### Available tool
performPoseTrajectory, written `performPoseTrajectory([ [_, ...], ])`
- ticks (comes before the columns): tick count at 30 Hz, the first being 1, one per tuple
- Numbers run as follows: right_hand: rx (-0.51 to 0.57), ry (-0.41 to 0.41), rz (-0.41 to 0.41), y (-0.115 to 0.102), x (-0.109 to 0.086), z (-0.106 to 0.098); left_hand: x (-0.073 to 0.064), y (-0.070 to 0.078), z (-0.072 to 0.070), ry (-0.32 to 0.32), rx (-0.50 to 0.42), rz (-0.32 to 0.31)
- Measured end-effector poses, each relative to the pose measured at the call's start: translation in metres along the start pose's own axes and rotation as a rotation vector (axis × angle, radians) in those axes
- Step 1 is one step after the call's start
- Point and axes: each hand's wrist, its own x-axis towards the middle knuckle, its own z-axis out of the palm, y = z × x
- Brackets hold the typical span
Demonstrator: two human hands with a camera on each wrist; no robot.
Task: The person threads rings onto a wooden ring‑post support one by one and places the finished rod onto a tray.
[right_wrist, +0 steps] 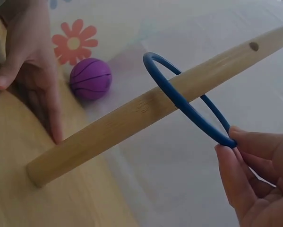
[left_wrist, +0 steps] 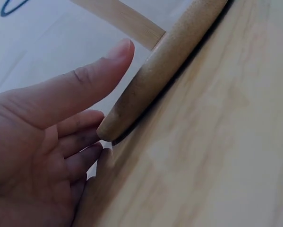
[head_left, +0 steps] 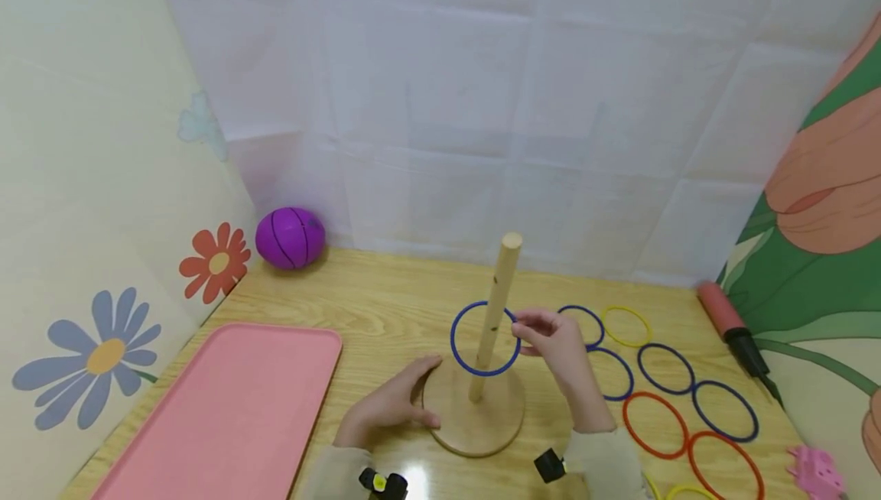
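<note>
Left hand: the left hand (head_left: 388, 402) is at the near-left edge of the stand's round wooden base (head_left: 475, 435), thumb apart from the fingers and fingers loosely bent, gripping nothing; whether the fingertips press the rim I cannot tell.
Right hand: the right hand (head_left: 560, 343) pinches one blue ring (right_wrist: 169, 91) at its right side between thumb and fingers.
Held ring: it encircles the wooden peg (head_left: 499, 290), tilted, partway up and well above the base.
Stand: the peg rises upright from the base, dark holes along its length.
Pink tray (head_left: 227, 400): it lies flat to the left, well apart from the base.
Loose rings: to the right, two red rings (head_left: 625, 413) lie side by side; yellow rings (head_left: 690, 488) show partly at the lower edge; four more blue rings and another yellow one lie farther back.
Pink toy (head_left: 817, 472): near the desk's right edge.
Red-and-black tool (head_left: 724, 313): at the far right.
Purple ball (head_left: 290, 238): at the desk's far-left corner.
Backdrop: a creased white sheet (head_left: 468, 87) hangs behind the desk (head_left: 392, 290).
</note>
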Motion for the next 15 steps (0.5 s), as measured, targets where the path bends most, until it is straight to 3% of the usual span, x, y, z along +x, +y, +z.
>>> performPoseTrajectory([
  [8,-0.035,-0.003,0.051,0.038,0.008,0.008,-0.002,-0.002,0.000,-0.031,0.011,0.007],
  [15,-0.092,-0.041,0.044,0.059,0.010,0.012,-0.004,-0.002,0.000,-0.038,0.040,-0.001],
])
